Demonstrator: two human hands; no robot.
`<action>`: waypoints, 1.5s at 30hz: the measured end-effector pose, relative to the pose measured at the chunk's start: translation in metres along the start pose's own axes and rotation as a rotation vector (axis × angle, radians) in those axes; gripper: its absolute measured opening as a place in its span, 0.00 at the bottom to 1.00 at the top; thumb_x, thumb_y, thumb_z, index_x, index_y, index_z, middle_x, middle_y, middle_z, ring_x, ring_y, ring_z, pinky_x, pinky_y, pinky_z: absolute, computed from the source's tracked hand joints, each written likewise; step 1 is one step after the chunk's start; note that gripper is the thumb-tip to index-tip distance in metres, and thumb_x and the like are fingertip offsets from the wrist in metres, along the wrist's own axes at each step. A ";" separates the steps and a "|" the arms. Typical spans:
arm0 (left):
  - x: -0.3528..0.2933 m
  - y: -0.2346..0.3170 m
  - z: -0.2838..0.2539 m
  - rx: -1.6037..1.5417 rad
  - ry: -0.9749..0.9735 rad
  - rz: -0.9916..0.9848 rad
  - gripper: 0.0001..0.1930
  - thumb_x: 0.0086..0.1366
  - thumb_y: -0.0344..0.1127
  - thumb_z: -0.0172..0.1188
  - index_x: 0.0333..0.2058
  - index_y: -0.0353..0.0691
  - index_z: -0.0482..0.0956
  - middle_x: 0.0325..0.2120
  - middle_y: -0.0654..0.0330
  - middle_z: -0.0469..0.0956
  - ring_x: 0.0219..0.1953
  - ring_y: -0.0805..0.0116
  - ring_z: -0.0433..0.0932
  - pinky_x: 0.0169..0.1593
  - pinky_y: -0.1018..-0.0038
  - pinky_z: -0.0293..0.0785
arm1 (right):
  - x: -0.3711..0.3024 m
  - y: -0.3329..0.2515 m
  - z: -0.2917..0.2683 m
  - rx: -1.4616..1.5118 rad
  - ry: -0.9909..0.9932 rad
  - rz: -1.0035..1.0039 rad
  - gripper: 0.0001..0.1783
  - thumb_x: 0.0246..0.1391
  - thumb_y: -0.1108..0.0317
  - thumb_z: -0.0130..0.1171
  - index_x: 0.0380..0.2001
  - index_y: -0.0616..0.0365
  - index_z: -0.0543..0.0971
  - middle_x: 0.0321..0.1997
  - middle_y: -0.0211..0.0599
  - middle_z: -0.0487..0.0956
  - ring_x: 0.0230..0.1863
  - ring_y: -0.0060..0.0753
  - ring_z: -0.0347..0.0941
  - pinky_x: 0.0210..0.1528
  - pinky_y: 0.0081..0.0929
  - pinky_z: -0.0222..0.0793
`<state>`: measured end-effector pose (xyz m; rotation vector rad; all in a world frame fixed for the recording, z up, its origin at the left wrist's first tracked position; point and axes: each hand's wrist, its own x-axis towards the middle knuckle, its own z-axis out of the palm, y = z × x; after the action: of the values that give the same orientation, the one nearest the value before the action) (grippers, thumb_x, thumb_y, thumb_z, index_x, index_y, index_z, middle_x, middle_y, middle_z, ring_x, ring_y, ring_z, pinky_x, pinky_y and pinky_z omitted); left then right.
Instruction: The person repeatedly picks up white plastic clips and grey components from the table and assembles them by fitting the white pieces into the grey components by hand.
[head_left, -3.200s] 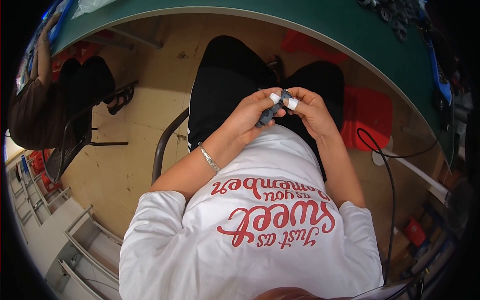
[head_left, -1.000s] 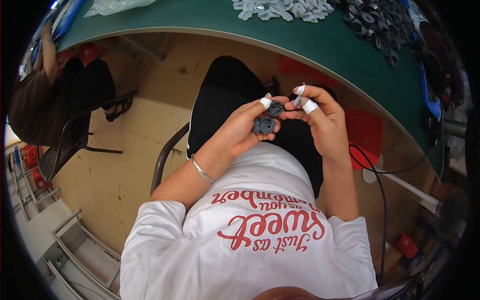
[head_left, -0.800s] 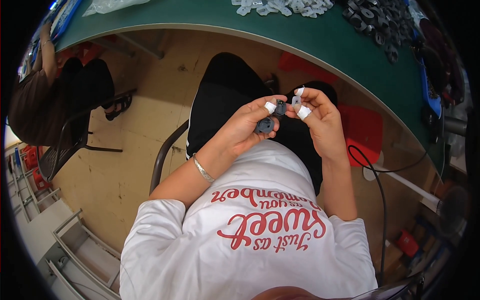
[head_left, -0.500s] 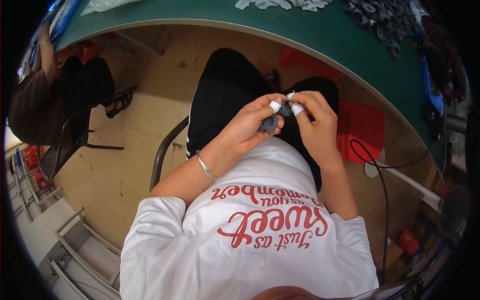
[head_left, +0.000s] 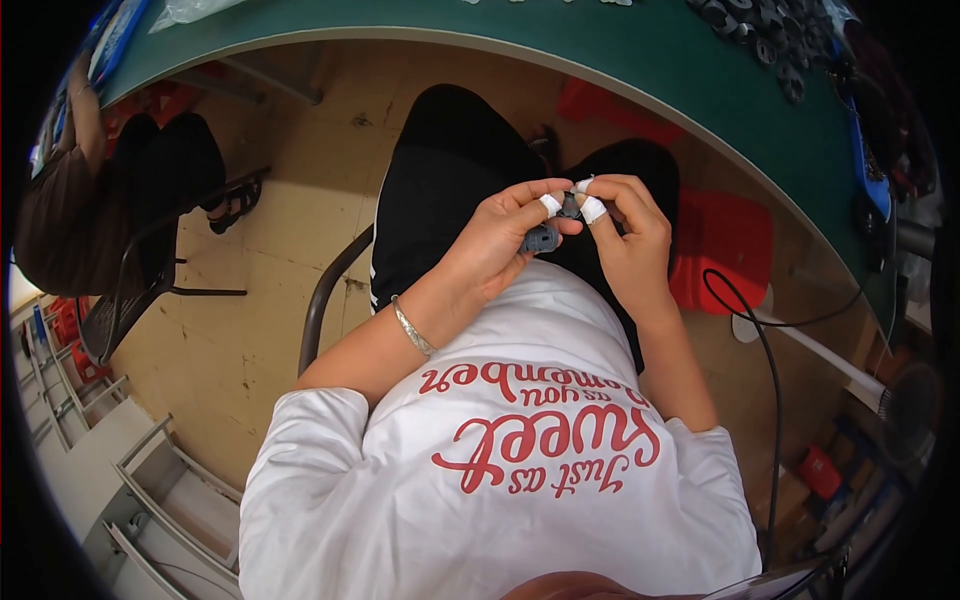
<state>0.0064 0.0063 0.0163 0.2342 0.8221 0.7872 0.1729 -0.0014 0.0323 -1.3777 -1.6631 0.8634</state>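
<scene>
Above my lap, my left hand (head_left: 505, 228) is closed, with a dark grey plastic part (head_left: 540, 239) tucked in its lower fingers. Between its thumb and forefinger sits a second small grey plastic part (head_left: 570, 206). My right hand (head_left: 630, 225) pinches that same small part from the other side, fingertips almost meeting the left ones. White tape wraps the left thumb and fingertips of the right hand. The fingers cover much of both parts, so how they are shaped inside cannot be made out.
A green table (head_left: 480, 25) curves across the front. On its right lies a pile of dark grey parts (head_left: 765, 35), near a blue tray (head_left: 870, 165). A red stool (head_left: 725, 250) stands under the table, a black cable (head_left: 770, 400) hangs at right, and another person (head_left: 75, 200) sits at left.
The grey part in my left palm has turned a little and shows a different side. The small part between my fingertips has shifted slightly. The whole view has tipped a bit.
</scene>
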 end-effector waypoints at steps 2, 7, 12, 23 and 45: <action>-0.001 0.000 0.000 0.023 0.010 0.006 0.15 0.66 0.29 0.53 0.50 0.33 0.72 0.39 0.57 0.79 0.36 0.73 0.80 0.36 0.80 0.76 | 0.002 0.002 0.002 0.143 0.058 0.059 0.12 0.48 0.83 0.57 0.38 0.63 0.78 0.40 0.38 0.76 0.38 0.30 0.77 0.41 0.24 0.74; -0.003 -0.001 0.003 0.069 0.027 0.064 0.15 0.66 0.27 0.53 0.50 0.33 0.72 0.39 0.56 0.79 0.39 0.72 0.81 0.36 0.80 0.76 | 0.009 -0.005 -0.001 0.165 0.059 0.100 0.11 0.48 0.83 0.57 0.37 0.64 0.77 0.38 0.36 0.76 0.37 0.29 0.77 0.42 0.23 0.73; 0.000 -0.005 0.003 0.063 0.043 0.095 0.15 0.65 0.28 0.55 0.50 0.34 0.72 0.40 0.56 0.79 0.39 0.72 0.81 0.36 0.80 0.76 | 0.009 -0.002 -0.004 0.026 -0.012 0.093 0.10 0.48 0.83 0.58 0.36 0.64 0.78 0.36 0.35 0.77 0.35 0.26 0.76 0.37 0.20 0.72; 0.000 -0.010 0.004 0.161 0.109 0.197 0.14 0.64 0.25 0.54 0.49 0.34 0.73 0.39 0.58 0.79 0.34 0.74 0.79 0.34 0.80 0.75 | 0.007 0.011 0.004 0.353 0.000 0.397 0.09 0.50 0.81 0.59 0.36 0.65 0.76 0.32 0.30 0.78 0.31 0.17 0.73 0.33 0.16 0.71; 0.001 -0.015 -0.006 0.232 0.124 0.123 0.13 0.63 0.25 0.55 0.47 0.32 0.75 0.32 0.61 0.77 0.28 0.78 0.75 0.31 0.81 0.75 | 0.002 0.025 -0.003 0.207 -0.286 0.317 0.11 0.54 0.79 0.53 0.42 0.66 0.75 0.32 0.35 0.78 0.31 0.20 0.73 0.34 0.19 0.71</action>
<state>0.0103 -0.0042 0.0052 0.4495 1.0249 0.8275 0.1862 0.0051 0.0119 -1.4438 -1.5275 1.4315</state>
